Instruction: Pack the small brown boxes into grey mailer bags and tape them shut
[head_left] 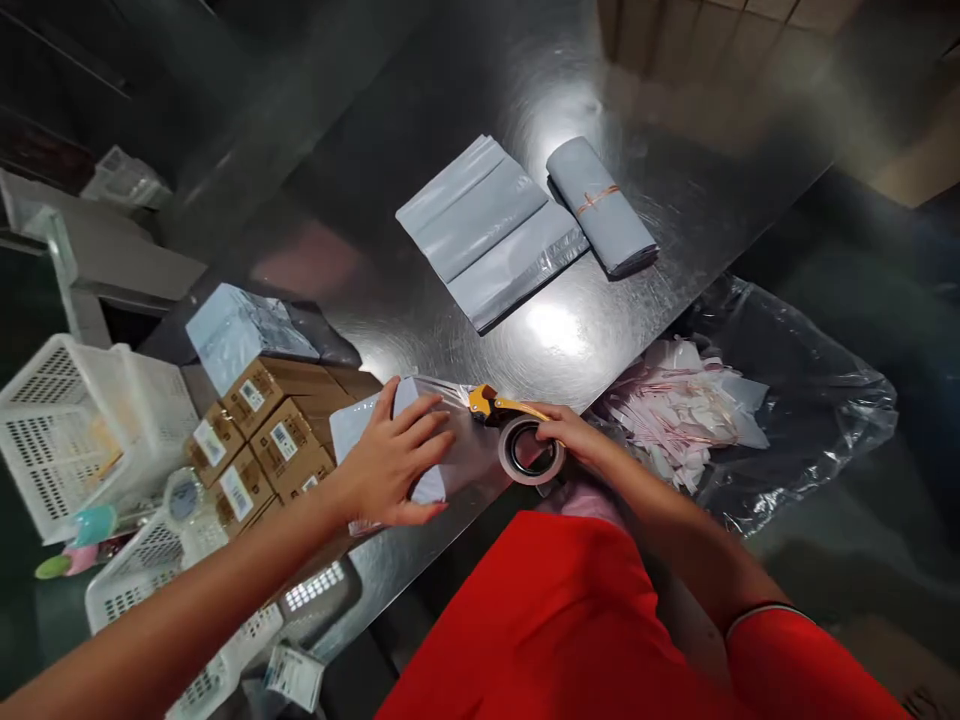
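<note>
My left hand (pixel 397 455) lies over a small package wrapped in a pale grey mailer bag (pixel 427 483), its fingers and thumb gripping it on the metal table. With my right hand (pixel 574 432) I grip a tape dispenser (pixel 484 402) with a yellow handle. A roll of clear tape (pixel 508 455) sits on the dispenser. A strip of tape (pixel 442 385) stretches from the dispenser head to the package's upper edge. My right fingers are partly hidden behind the handle and the roll.
A stack of grey mailer bags (pixel 480 225) and a tied roll of bags (pixel 604 210) lie beyond my hands. Brown cartons (pixel 289 440) with labels and white plastic baskets (pixel 150 390) stand at left. A clear bag of paper scraps (pixel 690 400) hangs past the table's right edge.
</note>
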